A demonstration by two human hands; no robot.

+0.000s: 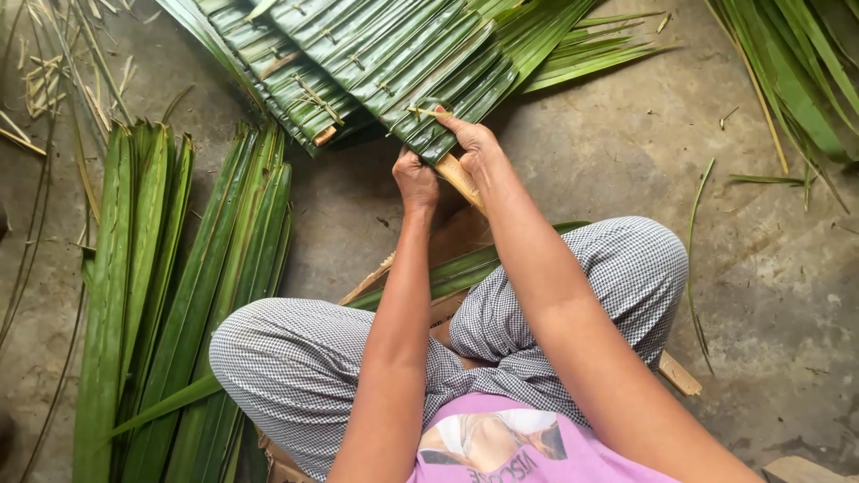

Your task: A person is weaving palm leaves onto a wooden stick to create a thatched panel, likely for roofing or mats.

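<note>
Left hand fisted, apparently around a wooden slat, right hand pinching leaf panel edge, bare concrete floor right.

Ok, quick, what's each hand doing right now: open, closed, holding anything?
Left hand: closed in a fist at the lower edge of the stitched leaf panel.
Right hand: closed, fingers pinching a thin sliver against the panel's leaf edge.

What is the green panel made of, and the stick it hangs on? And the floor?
The panel looks like long palm-type leaves, glossy and ribbed, folded over and pinned with thin slivers. The stick seems bare pale wood or bamboo, matte; the left hand and right hand grip there. The floor looks like rough grey concrete.
</note>
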